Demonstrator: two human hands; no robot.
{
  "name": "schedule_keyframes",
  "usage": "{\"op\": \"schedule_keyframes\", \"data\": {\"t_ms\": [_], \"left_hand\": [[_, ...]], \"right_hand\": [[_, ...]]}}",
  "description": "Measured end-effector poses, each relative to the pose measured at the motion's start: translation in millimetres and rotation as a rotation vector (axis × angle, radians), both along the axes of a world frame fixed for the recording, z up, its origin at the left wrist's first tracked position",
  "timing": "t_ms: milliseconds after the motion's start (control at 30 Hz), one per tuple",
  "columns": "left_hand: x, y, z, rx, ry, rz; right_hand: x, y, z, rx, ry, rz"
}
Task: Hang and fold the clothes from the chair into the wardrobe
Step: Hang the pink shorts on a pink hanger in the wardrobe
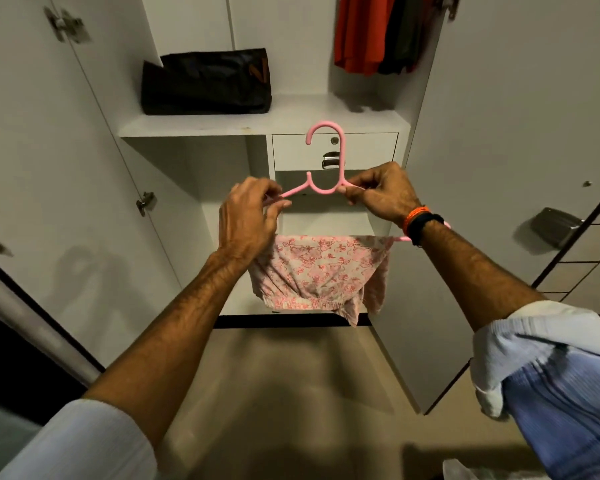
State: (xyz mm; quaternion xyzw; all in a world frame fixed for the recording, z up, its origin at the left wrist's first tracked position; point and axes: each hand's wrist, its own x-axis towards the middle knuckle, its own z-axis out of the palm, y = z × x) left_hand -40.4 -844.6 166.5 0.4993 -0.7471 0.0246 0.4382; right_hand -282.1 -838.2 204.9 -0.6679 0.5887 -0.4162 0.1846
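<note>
A pink plastic hanger [321, 157] is held up in front of the open white wardrobe [264, 123], hook pointing up. A small pink floral garment [317, 271] hangs from its lower bar. My left hand [248, 220] pinches the hanger's left shoulder together with a thin strap. On the other side, my right hand [381, 192] pinches the right shoulder beside the neck, a thin strap between its fingers. The hanger's right tip shows behind my right wrist.
A black bag [205, 81] lies on the wardrobe shelf. Red and dark clothes [378, 32] hang at the upper right. A drawer [336, 150] with a metal handle sits below the shelf. Both wardrobe doors stand open, left [56, 168] and right [516, 150]. The floor is beige.
</note>
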Motion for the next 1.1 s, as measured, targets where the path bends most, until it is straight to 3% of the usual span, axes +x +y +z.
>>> {"op": "schedule_keyframes", "data": {"t_ms": [233, 367, 533, 667, 733, 933, 1100], "left_hand": [[-10, -26, 23, 0.292, -0.11, -0.086], [-8, -34, 35, 0.346, 0.052, -0.139], [-9, -50, 58, 0.327, 0.185, -0.135], [-2, -60, 66, -0.026, 0.17, 0.03], [0, -69, 68, -0.086, 0.096, -0.041], [-4, -115, 60, 0.23, -0.324, -0.177], [-16, -182, 82, 0.21, -0.349, -0.213]], "right_hand": [[9, -6, 5, -0.005, -0.018, 0.014], [15, -10, 9, -0.049, -0.021, -0.011], [26, -21, 26, -0.187, 0.046, -0.082], [37, -34, 38, -0.261, 0.09, -0.155], [41, -43, 48, -0.266, 0.107, -0.169], [36, -84, 75, -0.281, 0.12, -0.246], [20, -146, 109, -0.365, 0.133, -0.274]]}}
